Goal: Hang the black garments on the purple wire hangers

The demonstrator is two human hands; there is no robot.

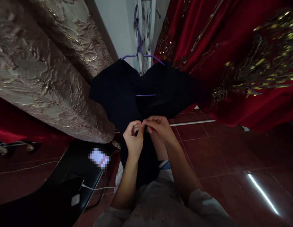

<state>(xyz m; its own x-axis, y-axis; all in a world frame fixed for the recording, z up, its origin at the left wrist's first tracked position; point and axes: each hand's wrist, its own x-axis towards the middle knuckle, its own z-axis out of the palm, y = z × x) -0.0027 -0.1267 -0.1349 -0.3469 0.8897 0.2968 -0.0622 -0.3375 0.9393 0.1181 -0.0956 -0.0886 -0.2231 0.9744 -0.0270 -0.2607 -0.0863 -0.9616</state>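
while the black garment [127, 91] hangs from a purple hanger [139, 47] just ahead, left hand [133, 138] and right hand [159, 127] pinch its front edge together.

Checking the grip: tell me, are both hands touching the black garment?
Touching. The head view shows left hand and right hand pinching the black garment, fingers closed on its fabric.

At frame center, a person's left hand [133, 137] and right hand [159, 127] meet fingertip to fingertip, pinching the front of a black garment [118, 91] on a purple hanger [139, 47]. Gold brocade fabric [42, 66] fills the upper left; red embroidered fabric [243, 56] the upper right.
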